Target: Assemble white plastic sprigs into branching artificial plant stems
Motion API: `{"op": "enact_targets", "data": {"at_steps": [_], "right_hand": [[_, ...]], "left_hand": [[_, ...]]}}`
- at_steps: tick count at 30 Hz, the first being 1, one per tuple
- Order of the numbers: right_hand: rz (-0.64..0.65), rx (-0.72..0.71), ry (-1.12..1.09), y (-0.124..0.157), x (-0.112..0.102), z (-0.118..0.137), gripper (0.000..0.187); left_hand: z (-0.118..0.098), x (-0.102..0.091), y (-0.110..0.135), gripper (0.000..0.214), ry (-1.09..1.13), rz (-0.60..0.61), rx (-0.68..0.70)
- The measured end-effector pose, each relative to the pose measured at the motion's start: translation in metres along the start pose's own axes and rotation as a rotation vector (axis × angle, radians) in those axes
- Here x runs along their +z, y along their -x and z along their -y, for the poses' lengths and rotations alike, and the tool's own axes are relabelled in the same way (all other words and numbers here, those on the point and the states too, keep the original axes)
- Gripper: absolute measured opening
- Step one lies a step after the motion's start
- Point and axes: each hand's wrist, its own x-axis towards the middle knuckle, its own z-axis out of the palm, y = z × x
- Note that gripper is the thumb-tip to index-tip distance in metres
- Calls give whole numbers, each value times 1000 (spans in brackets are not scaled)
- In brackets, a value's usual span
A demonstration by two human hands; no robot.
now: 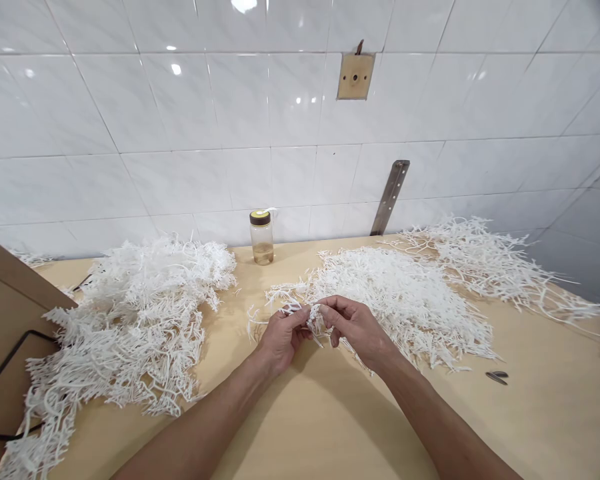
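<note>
Between my two hands is a small white branching plastic sprig [316, 319], thin and many-tipped. My left hand [283, 337] pinches it with thumb and fingers from the left. From the right, my right hand [356, 327] closes thumb and forefinger on the same sprig; its exact grip point is partly hidden by the fingers. Just behind my right hand spreads a wide heap of white sprigs [405, 300]. A taller, tangled heap of similar white sprigs [145, 313] lies to the left of my left hand.
A jar [263, 243] with a dark lid stands near the tiled wall. Longer white strands [500, 267] pile at the back right. A small metal tool [497, 378] lies on the table [300, 440] at right. A metal bracket [390, 198] leans at the wall; a brown panel [15, 320] borders the left.
</note>
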Motion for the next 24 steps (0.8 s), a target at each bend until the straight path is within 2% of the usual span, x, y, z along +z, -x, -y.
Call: {"op": "enact_targets", "data": {"at_steps": [10,24], "right_hand": [[-1,12,40,-1,0,-5,43],[-38,-53,247,-1,-2,-12,35]], "left_hand": [[2,-1,0,30,-58,-44,28],[3,-2,-2,34,-112,-119,43]]}}
